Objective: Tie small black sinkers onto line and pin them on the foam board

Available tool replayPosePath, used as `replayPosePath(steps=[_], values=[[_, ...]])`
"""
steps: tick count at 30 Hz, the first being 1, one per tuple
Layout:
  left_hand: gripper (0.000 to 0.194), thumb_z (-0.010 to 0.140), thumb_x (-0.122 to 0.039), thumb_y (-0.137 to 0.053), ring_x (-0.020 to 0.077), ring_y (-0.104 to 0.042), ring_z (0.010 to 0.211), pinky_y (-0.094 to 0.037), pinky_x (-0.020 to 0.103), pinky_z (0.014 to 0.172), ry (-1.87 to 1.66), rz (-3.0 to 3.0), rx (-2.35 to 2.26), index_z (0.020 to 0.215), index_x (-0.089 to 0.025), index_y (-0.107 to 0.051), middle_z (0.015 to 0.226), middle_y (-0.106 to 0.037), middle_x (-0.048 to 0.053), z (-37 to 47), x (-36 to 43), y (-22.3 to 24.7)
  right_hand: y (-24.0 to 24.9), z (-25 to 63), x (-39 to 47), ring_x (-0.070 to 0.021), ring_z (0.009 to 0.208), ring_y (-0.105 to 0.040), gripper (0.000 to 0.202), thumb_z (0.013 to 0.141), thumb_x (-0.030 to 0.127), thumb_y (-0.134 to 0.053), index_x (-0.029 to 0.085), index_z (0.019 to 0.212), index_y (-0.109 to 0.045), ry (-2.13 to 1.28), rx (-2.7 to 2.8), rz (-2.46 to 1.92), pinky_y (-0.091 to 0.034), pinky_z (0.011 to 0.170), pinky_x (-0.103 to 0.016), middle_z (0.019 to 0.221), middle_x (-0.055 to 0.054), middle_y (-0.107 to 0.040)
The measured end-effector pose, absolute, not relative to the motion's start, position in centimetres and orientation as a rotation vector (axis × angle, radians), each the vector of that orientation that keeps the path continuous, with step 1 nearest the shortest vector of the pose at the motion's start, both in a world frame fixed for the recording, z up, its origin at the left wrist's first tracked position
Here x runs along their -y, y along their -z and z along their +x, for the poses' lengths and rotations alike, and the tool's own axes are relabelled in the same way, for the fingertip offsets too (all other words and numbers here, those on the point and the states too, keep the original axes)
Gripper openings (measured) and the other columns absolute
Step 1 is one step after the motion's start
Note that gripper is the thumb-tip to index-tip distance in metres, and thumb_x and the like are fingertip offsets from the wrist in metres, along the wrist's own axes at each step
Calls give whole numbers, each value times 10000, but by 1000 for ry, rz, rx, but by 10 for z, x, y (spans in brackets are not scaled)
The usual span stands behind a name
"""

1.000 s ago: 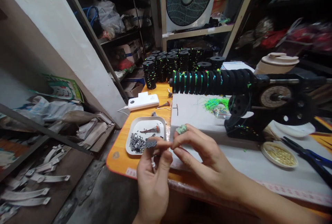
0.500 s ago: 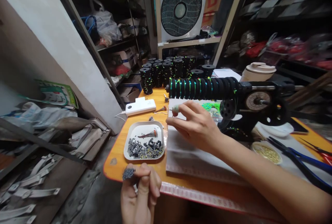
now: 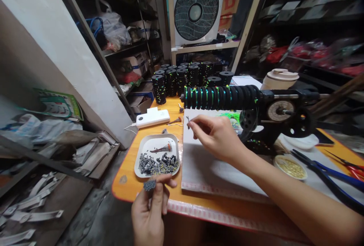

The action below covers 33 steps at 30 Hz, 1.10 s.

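Note:
My left hand (image 3: 149,212), low in the view in front of the tray, is closed with thumb against curled fingers. A tight bundle of small grey bits (image 3: 149,185) sits at its fingertips. My right hand (image 3: 217,136) reaches over the white board, with thumb and forefinger pinching a small dark piece (image 3: 188,122) too tiny to name exactly. Behind and above that hand lies a horizontal black ribbed spool roll (image 3: 222,97), wound with green and yellow beaded line, on a black machine (image 3: 280,111). The shallow white tray (image 3: 138,162) holds loose grey and black bits and an orange-tipped bundle.
Several black spools (image 3: 182,79) stand at the table's back. A white power bank (image 3: 152,117) lies left. To the right are a dish of gold-coloured bits (image 3: 290,167), blue-handled pliers (image 3: 321,168) and a lidded cup (image 3: 280,79). A fan (image 3: 196,10) stands behind.
My right hand has turned, its fingers drawn into a pinch, and the small dark piece now shows at the tips. My left hand has shifted slightly up and right with the grey bundle.

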<state>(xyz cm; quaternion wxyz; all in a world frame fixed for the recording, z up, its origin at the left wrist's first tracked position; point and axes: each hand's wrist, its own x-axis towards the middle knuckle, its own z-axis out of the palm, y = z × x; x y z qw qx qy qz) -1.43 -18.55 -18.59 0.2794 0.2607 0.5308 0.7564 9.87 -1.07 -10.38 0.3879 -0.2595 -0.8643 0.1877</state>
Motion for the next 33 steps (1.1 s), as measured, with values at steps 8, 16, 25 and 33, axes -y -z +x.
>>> replayPosePath(steps=[8,16,25,33], values=[[320,795,-378,-747,99,-495,571,-418,211,550,-1769,820,-1398,1063,-204,-736,841,-706,51,-3,142,160,140,134,90,-95,563,-564,151,834,48,-553,172,773,-615,-750,2621,-405,-399,537,-202,686,18,-662],[319,765,-465,-749,111,-463,522,-390,220,525,-1675,666,-1503,717,-156,-687,544,-524,-22,7,175,175,128,141,68,-219,824,-635,252,974,232,-490,96,1111,-653,-127,2442,-91,-531,739,-347,853,-100,-698],[227,846,-407,-663,178,-588,640,-439,256,619,-1350,1158,-1781,799,-206,-757,665,-654,32,-40,185,164,137,135,47,-179,712,-548,164,953,153,-528,132,879,-673,1,2540,327,-512,825,-382,744,-30,-606],[85,767,-208,-688,233,-582,766,-429,342,779,-1064,1737,-2069,693,-218,-727,803,-615,44,-102,100,155,146,135,52,-156,582,-369,133,908,99,-525,131,897,-653,-135,2423,72,-232,521,-323,660,-17,-518]])
